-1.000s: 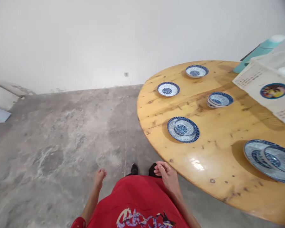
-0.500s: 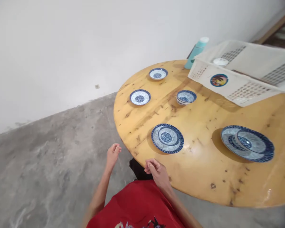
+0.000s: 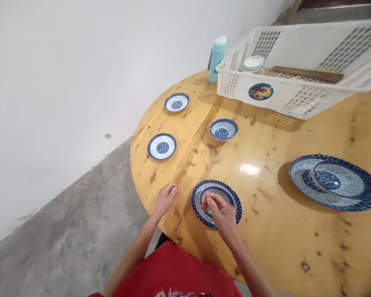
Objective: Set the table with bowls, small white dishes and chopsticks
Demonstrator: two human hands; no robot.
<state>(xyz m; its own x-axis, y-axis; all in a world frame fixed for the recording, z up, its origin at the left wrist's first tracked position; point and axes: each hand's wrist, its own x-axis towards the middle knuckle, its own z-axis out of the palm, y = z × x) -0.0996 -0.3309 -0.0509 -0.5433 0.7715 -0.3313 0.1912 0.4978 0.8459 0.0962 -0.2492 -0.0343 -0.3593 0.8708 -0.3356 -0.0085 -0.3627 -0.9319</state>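
My right hand [image 3: 220, 212] hovers over a blue-and-white plate [image 3: 197, 208] at the near table edge, its fingers curled together with nothing visible in them. A smaller round dish sits on that plate, partly hidden by the hand. To its left, above the table edge, my left hand [image 3: 166, 199] has loosely closed fingers and holds nothing that I can see. Farther off lie a small blue-rimmed dish [image 3: 162, 147], a second small dish [image 3: 177, 102] and a blue-and-white bowl [image 3: 224, 129]. At the right, a large plate [image 3: 299, 185] carries another bowl [image 3: 340, 177].
A white plastic basket [image 3: 284, 97] stands at the back right of the round wooden table [image 3: 266, 231]. Inside are white bowls [image 3: 253, 62] and a bundle of brown sticks [image 3: 307, 74]. A turquoise bottle [image 3: 217, 60] stands beside it, near the wall [image 3: 95, 62].
Both hands have moved forward from the table's edge; the right one is now over the near plate. The view has shifted, showing more of the basket's inside.
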